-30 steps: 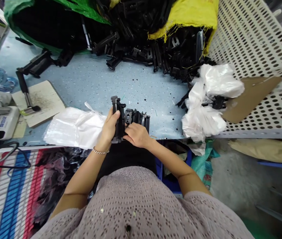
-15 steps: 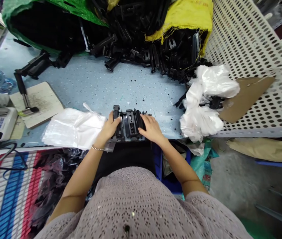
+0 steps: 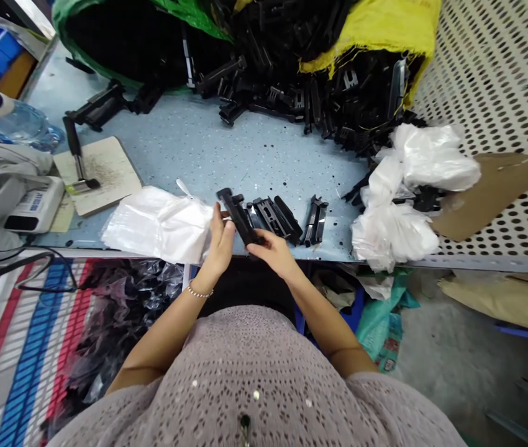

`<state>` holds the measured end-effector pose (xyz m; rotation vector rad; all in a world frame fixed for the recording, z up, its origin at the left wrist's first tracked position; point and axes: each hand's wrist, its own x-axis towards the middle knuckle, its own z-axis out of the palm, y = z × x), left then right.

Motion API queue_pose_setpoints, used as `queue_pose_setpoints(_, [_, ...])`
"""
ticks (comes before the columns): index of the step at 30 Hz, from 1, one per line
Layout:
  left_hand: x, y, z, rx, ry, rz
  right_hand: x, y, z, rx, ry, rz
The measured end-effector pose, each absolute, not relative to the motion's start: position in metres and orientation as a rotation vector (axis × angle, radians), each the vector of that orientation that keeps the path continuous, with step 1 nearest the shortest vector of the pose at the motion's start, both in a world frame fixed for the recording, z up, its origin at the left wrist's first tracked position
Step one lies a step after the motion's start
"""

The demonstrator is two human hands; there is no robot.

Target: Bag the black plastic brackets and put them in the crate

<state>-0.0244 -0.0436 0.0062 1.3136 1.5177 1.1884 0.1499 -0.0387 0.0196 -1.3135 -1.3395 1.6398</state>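
A long black plastic part [image 3: 240, 217] is tilted up off the table's front edge between my hands. My right hand [image 3: 274, 253] pinches its lower end between thumb and fingers. Against its upper left side, my left hand [image 3: 220, 248] has its fingers partly hidden behind the part and its thumb near it. Just beyond lies a row of similar black parts [image 3: 273, 217], side by side. A little to the right, a narrow pair of black parts [image 3: 315, 220] lies apart from the row. Flat white plastic bags [image 3: 156, 223] lie left of my left hand.
Black parts spill from a green sack [image 3: 72, 37] and a yellow sack [image 3: 385, 31] at the back. Bunched white bags [image 3: 385, 230] and cardboard [image 3: 482, 205] are on the right. On the left are a brush [image 3: 77, 161] on a board [image 3: 110, 174], a white device [image 3: 35, 208] and a bottle [image 3: 22, 124].
Both hands were around a group of black parts on the table. One part is now raised and tilted between them, and the parts on the table are spread farther right. The view has shifted.
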Motion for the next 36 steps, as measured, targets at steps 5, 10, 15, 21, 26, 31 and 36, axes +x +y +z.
queue_pose_setpoints(5, [-0.056, -0.064, -0.012, 1.893, 1.976, 0.691, 0.165, -0.034, 0.012, -1.402, -1.336, 1.443])
queue_pose_setpoints(10, [-0.062, -0.066, -0.001, 1.953, 1.916, 0.802, 0.156, -0.046, 0.023, -1.464, -1.629, 1.102])
queue_pose_setpoints(15, [-0.048, -0.064, 0.033, 2.085, 1.776, 0.982, 0.137, -0.056, 0.032, -1.454, -1.912, 0.778])
queue_pose_setpoints(21, [-0.051, -0.060, 0.028, 2.137, 1.699, 0.845, 0.136, -0.057, 0.028, -1.474, -2.061, 0.620])
queue_pose_setpoints(26, [-0.066, -0.060, 0.024, 2.028, 1.759, 0.909, 0.136, -0.060, 0.027, -1.470, -2.051, 0.663])
queue_pose_setpoints(31, [-0.054, -0.085, 0.013, 2.017, 1.719, 1.007, 0.133, -0.057, 0.030, -1.462, -1.956, 0.709])
queue_pose_setpoints(36, [-0.055, -0.085, -0.018, 1.955, 1.911, 0.788, 0.139, -0.045, 0.029, -1.450, -1.646, 1.016])
